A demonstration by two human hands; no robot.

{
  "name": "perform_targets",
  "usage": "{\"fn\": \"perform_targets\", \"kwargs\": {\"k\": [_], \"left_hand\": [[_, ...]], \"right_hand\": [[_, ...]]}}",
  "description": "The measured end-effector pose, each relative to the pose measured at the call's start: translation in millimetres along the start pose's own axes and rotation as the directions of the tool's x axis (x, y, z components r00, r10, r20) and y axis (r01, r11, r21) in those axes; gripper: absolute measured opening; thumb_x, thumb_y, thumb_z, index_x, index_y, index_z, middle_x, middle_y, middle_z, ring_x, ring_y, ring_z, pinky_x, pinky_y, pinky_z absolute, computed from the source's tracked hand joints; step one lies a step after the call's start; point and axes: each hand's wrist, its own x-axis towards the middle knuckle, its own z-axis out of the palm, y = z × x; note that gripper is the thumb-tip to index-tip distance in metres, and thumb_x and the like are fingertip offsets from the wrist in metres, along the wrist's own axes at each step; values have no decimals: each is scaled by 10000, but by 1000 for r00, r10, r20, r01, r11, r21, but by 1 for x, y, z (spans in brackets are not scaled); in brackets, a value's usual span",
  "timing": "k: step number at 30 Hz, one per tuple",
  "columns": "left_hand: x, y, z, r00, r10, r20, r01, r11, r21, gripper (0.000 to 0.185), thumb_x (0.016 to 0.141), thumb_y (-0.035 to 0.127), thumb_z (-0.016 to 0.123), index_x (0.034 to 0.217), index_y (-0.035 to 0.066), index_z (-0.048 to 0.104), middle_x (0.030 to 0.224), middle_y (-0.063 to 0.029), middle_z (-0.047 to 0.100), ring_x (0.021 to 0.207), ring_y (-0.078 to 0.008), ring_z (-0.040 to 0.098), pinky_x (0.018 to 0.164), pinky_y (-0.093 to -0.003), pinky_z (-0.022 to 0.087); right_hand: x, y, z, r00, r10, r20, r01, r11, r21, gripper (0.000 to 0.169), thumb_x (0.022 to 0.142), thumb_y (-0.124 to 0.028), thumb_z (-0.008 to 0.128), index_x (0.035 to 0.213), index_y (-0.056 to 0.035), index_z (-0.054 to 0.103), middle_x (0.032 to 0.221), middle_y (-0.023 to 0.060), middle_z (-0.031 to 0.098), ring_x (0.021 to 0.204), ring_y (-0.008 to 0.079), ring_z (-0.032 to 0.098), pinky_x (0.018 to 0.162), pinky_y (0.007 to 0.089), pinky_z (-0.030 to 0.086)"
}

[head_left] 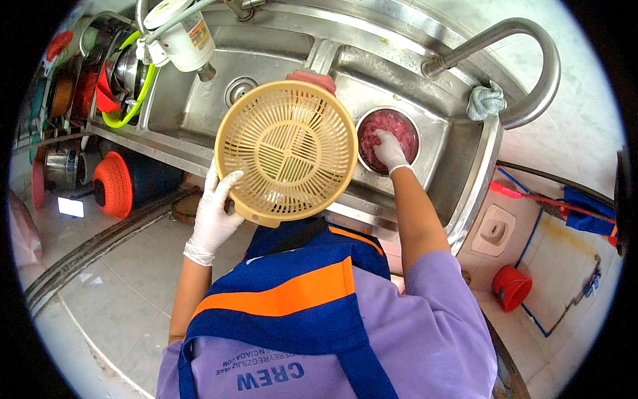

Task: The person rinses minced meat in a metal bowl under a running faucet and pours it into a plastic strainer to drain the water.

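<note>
A tan plastic colander (pixel 287 148) is in my left hand (pixel 213 218), which wears a white glove and grips the rim at its lower left. The colander is tilted and its slotted inside holds nothing; it hides part of the sink divider. My right hand (pixel 391 151), also gloved, dips into a round metal bowl (pixel 417 144) in the right sink basin (pixel 433 129). Wet red pieces that look like raw meat (pixel 394 122) lie in reddish liquid in that bowl. The fingertips are sunk among the pieces, so their grip is hidden.
A curved steel faucet (pixel 546 65) arches over the right end, near a grey cloth (pixel 487 101). A white water filter (pixel 184 40) hangs over the left basin (pixel 209 107). Behind the colander shows a pink cloth (pixel 314 80). Bowls and a lime-green basin (pixel 149 82) stand left.
</note>
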Motion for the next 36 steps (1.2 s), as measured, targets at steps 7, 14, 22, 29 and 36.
{"fn": "perform_targets", "kwargs": {"k": [7, 14, 22, 29, 36], "left_hand": [[0, -1, -1, 1000, 14, -12, -14, 1000, 17, 643, 656, 19, 757, 1242, 130, 515, 1449, -164, 298, 1146, -260, 539, 763, -275, 528], [-2, 2, -1, 997, -73, 23, 74, 995, -61, 648, 646, 17, 767, 1235, 97, 508, 1415, -199, 321, 1300, -342, 376, 1047, -382, 368], [1, 3, -1, 1000, -14, -2, 14, 1000, 8, 619, 656, 38, 762, 1219, 106, 514, 1419, -194, 316, 1266, -349, 428, 1007, -385, 424], [0, 5, 0, 999, -40, 9, 40, 999, -34, 640, 638, 17, 776, 1216, 94, 512, 1404, -191, 335, 1292, -340, 386, 1038, -382, 380], [0, 6, 0, 999, -37, 1, 37, 999, -25, 643, 642, 25, 777, 1224, 93, 512, 1402, -188, 340, 1288, -338, 391, 1036, -380, 378]], "right_hand": [[-25, -1, -22, 998, 65, 13, -66, 965, 254, 399, 833, -296, 650, 1112, -14, 609, 1134, 238, 591, 1117, 361, 542, 957, 393, 429], [-47, 3, -45, 997, -68, 45, 69, 997, -21, 558, 747, -181, 718, 1265, -140, 513, 1450, 164, 305, 1308, 361, 347, 1054, 405, 340], [-36, -29, -37, 983, 13, 184, 81, 865, -496, 797, 748, -113, 644, 1407, -389, 294, 1556, 50, 29, 1379, 461, 120, 995, 655, 308], [5, 6, -1, 988, 132, 82, -121, 985, -125, 691, 718, -70, 634, 1348, -260, 419, 1508, 124, 209, 1195, 437, 467, 987, 476, 423], [-2, 29, -10, 979, 141, -146, -117, 979, 165, 457, 733, -150, 692, 1175, -81, 598, 1101, 229, 616, 1063, 332, 589, 927, 360, 461]]}}
